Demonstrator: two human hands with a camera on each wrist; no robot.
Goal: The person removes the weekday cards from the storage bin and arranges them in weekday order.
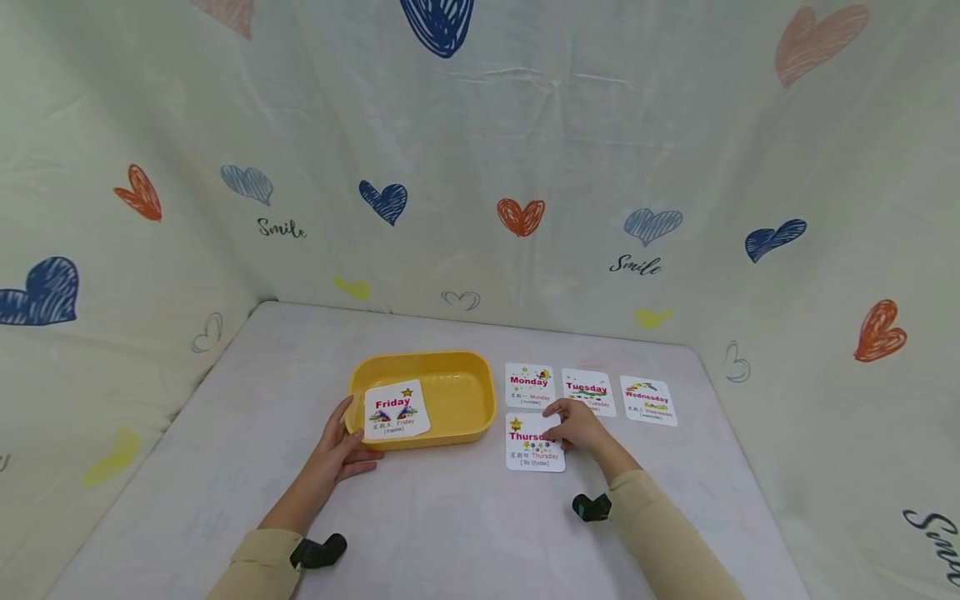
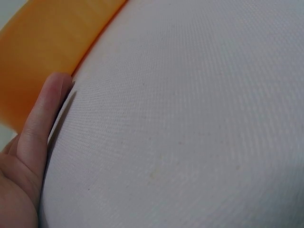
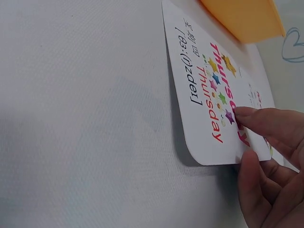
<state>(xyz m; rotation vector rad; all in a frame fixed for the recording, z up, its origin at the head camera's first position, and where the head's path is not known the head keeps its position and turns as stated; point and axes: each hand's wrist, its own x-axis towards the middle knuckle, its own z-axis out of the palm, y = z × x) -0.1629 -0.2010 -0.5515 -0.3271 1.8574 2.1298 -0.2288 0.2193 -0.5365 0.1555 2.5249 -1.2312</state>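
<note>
My left hand grips the front left corner of a yellow plastic tray. One finger lies against the tray's wall in the left wrist view, beside a thin pale edge I cannot make out. A white Friday card lies over the tray's left part, its lower corner close to my left fingers. My right hand pinches a Thursday card by its right edge. In the right wrist view, finger and thumb are at that edge and the card's near edge casts a shadow on the table.
Behind the Thursday card lie a Monday card, a Tuesday card and a Wednesday card, side by side. My right hand partly covers the Tuesday card. A heart-printed curtain hangs around the white table.
</note>
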